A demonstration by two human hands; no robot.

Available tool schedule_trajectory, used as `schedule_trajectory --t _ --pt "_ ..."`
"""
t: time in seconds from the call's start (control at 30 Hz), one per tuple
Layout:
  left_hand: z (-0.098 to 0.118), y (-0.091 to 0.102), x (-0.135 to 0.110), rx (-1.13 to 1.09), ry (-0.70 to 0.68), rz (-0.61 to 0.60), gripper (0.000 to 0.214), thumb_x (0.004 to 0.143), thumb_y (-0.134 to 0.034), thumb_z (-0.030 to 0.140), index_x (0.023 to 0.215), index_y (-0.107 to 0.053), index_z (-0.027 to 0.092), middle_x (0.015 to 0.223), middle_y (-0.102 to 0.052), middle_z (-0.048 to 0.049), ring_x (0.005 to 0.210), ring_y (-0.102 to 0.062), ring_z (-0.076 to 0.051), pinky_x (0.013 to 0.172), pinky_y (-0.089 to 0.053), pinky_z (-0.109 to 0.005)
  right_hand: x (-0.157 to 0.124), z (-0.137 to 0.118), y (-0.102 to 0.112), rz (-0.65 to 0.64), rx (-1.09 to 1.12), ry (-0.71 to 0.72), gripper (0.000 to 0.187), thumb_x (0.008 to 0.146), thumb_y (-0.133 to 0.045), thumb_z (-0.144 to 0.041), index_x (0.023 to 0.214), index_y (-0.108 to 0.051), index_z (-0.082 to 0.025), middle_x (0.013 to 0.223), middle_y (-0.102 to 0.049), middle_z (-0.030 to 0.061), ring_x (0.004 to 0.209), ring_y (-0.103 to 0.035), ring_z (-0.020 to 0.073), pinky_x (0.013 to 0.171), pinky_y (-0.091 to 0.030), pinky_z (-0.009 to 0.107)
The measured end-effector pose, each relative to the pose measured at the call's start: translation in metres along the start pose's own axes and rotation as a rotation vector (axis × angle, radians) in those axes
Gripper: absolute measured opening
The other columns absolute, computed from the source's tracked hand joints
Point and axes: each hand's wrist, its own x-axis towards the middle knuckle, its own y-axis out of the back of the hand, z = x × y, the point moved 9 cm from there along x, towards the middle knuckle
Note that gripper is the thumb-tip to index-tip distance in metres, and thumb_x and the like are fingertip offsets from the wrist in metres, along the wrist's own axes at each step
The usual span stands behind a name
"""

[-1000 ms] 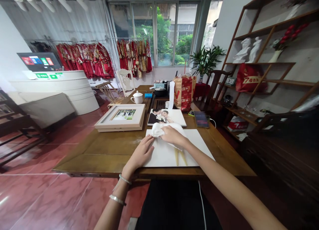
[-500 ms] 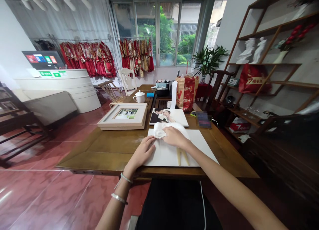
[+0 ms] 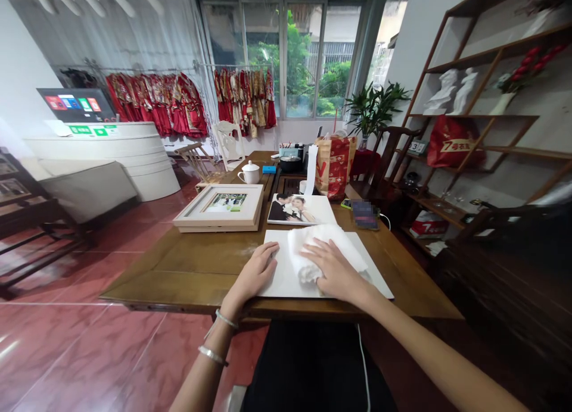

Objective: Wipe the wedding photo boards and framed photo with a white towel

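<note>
A white board (image 3: 276, 281) lies flat at the table's near edge. My left hand (image 3: 258, 269) rests on its left edge, fingers stretched out and lying flat. On the board is a crumpled white cloth (image 3: 333, 245). My right hand (image 3: 333, 272) presses it down, its fingers spread over the top and the thumb by the near edge. The cloth hides the middle of the board. Just beyond lies a panel with a photo of a couple (image 3: 304, 209). To the left stands a pale picture frame (image 3: 218, 206) with a photo in it.
On the wooden table (image 3: 179, 269) are a white lidded cup (image 3: 250, 172), a blue box (image 3: 269, 169), a black pot (image 3: 290, 164), a red and brown paper bag (image 3: 335, 168) and a phone (image 3: 365, 214) on a cable. Shelves (image 3: 487, 117) stand at the right.
My right hand has moved nearer and to the right with the cloth, which now spreads over the tan marks seen on the board before. My left hand has stayed put.
</note>
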Motion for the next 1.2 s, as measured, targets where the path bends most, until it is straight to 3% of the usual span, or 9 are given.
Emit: schedule_trajectory --t 0.17,0.3,0.43,0.63,0.8,0.93,1.2 --pt "0.000 0.000 0.000 -0.001 -0.014 0.022 0.037 0.086 -0.042 0.023 0.120 -0.053 0.015 0.132 -0.048 -0.0126 0.126 -0.041 -0.022 0.109 -0.030 -0.042 -0.062 -0.059 -0.001 -0.106 0.073 0.124 0.080 0.055 -0.045 -0.011 0.133 -0.043 -0.026 0.143 -0.038 0.0008 0.136 -0.018 0.0255 0.111 -0.005 0.049" --pt "0.001 -0.001 0.000 0.006 -0.017 0.016 0.038 0.086 -0.041 0.023 0.121 -0.053 0.015 0.132 -0.048 -0.0127 0.126 -0.041 -0.023 0.109 -0.030 -0.042 -0.080 -0.069 0.005 -0.146 0.137 0.131 0.081 0.054 -0.044 -0.010 0.132 -0.045 -0.027 0.143 -0.039 -0.0001 0.136 -0.018 0.0244 0.112 -0.007 0.047" --pt "0.001 0.000 0.000 0.018 -0.005 0.001 0.038 0.087 -0.040 0.023 0.121 -0.053 0.015 0.133 -0.048 -0.0124 0.126 -0.041 -0.023 0.109 -0.029 -0.042 -0.055 -0.043 0.009 -0.094 0.174 0.090 0.079 0.055 -0.042 -0.008 0.131 -0.047 -0.027 0.139 -0.044 -0.0021 0.135 -0.024 0.0207 0.113 -0.009 0.044" --pt "0.000 0.001 -0.001 0.011 0.012 -0.006 0.038 0.087 -0.040 0.025 0.122 -0.053 0.017 0.134 -0.047 -0.0101 0.128 -0.040 -0.022 0.110 -0.029 -0.041 0.000 0.034 0.012 0.041 0.125 -0.108 0.070 0.062 -0.042 -0.010 0.131 -0.047 -0.015 0.138 -0.045 0.0044 0.134 -0.026 0.0237 0.112 -0.012 0.045" --pt "0.000 0.001 -0.001 0.010 0.011 -0.009 0.038 0.087 -0.040 0.024 0.123 -0.053 0.017 0.134 -0.047 -0.0098 0.127 -0.040 -0.021 0.110 -0.029 -0.040 0.013 0.071 0.017 0.100 0.079 -0.226 0.062 0.067 -0.041 -0.011 0.129 -0.049 -0.015 0.137 -0.046 0.0080 0.133 -0.028 0.0268 0.110 -0.011 0.051" --pt "0.000 0.000 -0.001 0.016 0.004 -0.006 0.039 0.087 -0.040 0.024 0.123 -0.053 0.017 0.134 -0.048 -0.0103 0.127 -0.040 -0.021 0.110 -0.029 -0.040 -0.007 0.052 0.009 0.048 0.041 -0.171 0.072 0.061 -0.041 -0.009 0.132 -0.046 -0.020 0.141 -0.041 0.0045 0.136 -0.020 0.0276 0.109 -0.007 0.055" --pt "0.002 0.001 0.000 0.016 0.004 0.000 0.039 0.087 -0.041 0.024 0.123 -0.053 0.018 0.133 -0.048 -0.0103 0.127 -0.040 -0.022 0.109 -0.030 -0.042 -0.090 -0.022 0.011 -0.127 0.123 0.084 0.090 0.049 -0.038 -0.003 0.134 -0.042 -0.031 0.145 -0.034 -0.0040 0.138 -0.013 0.0234 0.111 -0.005 0.054"
